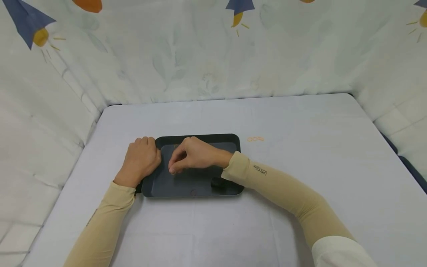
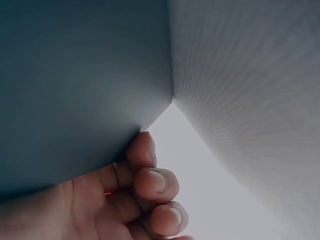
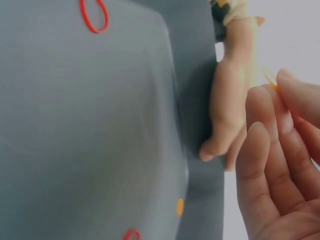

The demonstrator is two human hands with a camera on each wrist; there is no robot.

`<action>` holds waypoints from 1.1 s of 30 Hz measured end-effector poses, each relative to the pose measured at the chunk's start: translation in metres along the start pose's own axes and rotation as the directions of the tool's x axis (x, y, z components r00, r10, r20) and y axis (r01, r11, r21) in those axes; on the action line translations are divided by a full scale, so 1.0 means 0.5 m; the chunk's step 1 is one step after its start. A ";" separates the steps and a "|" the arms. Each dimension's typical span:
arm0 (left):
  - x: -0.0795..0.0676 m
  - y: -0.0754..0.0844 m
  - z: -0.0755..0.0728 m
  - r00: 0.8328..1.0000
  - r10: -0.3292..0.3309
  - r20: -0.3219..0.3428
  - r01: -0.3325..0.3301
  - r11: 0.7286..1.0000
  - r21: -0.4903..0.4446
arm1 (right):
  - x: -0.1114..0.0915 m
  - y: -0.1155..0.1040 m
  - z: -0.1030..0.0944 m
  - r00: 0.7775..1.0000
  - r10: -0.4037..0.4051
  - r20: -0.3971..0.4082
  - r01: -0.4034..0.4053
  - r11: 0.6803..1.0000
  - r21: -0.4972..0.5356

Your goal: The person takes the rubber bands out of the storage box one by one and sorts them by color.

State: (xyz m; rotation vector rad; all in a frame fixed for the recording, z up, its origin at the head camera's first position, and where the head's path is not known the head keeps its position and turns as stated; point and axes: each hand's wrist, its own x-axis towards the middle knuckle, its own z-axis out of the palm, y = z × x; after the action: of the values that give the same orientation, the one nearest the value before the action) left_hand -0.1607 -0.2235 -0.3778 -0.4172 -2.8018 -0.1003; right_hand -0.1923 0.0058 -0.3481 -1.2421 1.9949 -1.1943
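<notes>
A dark rectangular tray (image 1: 180, 187) sits on the table. My left hand (image 1: 141, 159) grips its left edge; in the left wrist view curled fingertips (image 2: 159, 184) lie along the tray's side (image 2: 80, 90). Over the tray's left half is my right hand (image 1: 195, 154). Between its thumb and fingers it pinches a small yellow rubber band (image 3: 269, 76), whose loop sticks out past the fingertips. On the tray floor lie a red rubber band (image 3: 103, 26), another red one (image 3: 132, 234) partly out of view, and a small yellow piece (image 3: 180, 206) near the wall.
To the right of the tray, several small orange bands (image 1: 255, 139) lie in a row on the white tablecloth (image 1: 317, 155). A small black block (image 1: 218, 183) shows below the right wrist, over the tray. Patterned curtains (image 1: 207, 63) surround the table at the back and sides.
</notes>
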 end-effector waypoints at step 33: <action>-0.001 0.003 -0.009 0.993 -0.067 0.099 0.070 0.997 -0.027 | -0.121 -0.003 -0.093 0.978 0.087 -0.191 -0.032 0.961 0.274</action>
State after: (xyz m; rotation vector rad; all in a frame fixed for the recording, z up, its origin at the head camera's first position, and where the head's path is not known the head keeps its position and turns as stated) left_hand -0.1582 -0.2226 -0.3737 -0.3419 -2.9148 -0.1408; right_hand -0.1993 0.0785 -0.3260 -0.9513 1.9120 -1.5548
